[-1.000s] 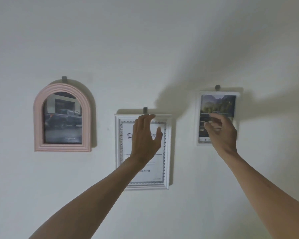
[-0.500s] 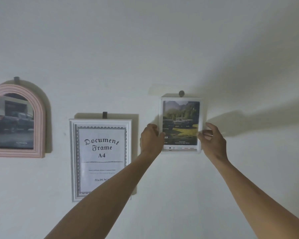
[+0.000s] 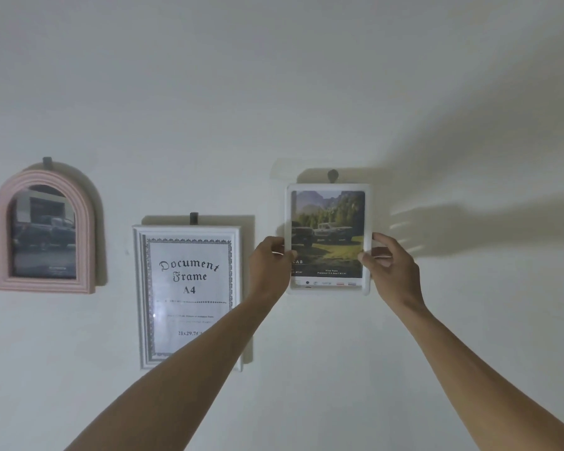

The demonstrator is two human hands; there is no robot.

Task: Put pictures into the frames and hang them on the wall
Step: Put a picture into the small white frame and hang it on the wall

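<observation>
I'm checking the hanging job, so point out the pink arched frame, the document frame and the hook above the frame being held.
pink arched frame (image 3: 3, 229): head view, left rim.
document frame (image 3: 138, 288): head view, left moulding.
hook (image 3: 332, 174): head view, its head.

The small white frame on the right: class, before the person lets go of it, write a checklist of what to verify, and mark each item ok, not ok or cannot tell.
1. Both hands hold the small white frame: left hand on its left edge, right hand on its right edge. Ok.
2. Frame top sits just under the wall hook. Ok.
3. Hanger actually caught on the hook. Cannot tell; hidden behind the frame.
4. Frame hangs straight. Ok, roughly upright.
5. Picture of vehicles is inside. Ok.
6. Clear of the document frame. Ok, a gap shows.
</observation>
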